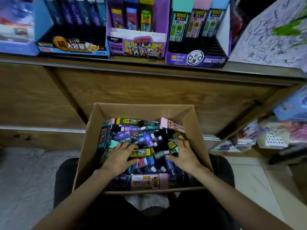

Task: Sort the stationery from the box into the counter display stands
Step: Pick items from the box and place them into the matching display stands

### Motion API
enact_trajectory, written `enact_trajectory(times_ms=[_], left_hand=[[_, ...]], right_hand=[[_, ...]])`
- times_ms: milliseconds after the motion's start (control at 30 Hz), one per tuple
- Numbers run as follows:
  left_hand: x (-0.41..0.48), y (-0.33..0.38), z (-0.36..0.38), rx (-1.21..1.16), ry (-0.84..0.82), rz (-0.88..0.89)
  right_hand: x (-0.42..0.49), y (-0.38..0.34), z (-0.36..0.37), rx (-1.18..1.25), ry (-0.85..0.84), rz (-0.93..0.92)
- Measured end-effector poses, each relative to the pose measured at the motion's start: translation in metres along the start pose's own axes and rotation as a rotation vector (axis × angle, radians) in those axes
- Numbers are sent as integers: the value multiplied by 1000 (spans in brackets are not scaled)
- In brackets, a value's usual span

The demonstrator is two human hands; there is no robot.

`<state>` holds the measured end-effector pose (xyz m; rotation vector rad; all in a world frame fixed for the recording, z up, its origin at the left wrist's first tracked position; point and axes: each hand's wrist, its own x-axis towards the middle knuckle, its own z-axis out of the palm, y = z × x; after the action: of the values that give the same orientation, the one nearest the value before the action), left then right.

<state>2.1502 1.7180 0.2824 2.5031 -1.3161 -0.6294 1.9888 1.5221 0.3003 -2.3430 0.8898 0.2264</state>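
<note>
A brown cardboard box rests on my lap, packed with several small stationery packs in pink, yellow, teal and dark purple. My left hand lies in the box with its fingers and thumb around a yellow pack. To the right, my right hand rests on the packs with fingers spread, its fingertips by a yellow-green pack. On the counter above stand three displays: a blue stand, a purple stand and a dark violet stand.
A wooden counter front rises just beyond the box. A scribbled white board leans at the counter's right end. A low shelf with mixed goods sits to the right. Another blue box stands far left.
</note>
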Motion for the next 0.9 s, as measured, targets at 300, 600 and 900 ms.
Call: enact_trajectory(times_ms=[300,600,900], left_hand=[[12,-5,-8,-198,-83,-185],[9,-8,-9,-226,-61,-92],[6,-8,-24,-327,7,-95]], right_hand=[[-6,-7,-19,455,124,91],[-22,-5,-6,-32,-116,151],[-15,-1,-10,418,-212,72]])
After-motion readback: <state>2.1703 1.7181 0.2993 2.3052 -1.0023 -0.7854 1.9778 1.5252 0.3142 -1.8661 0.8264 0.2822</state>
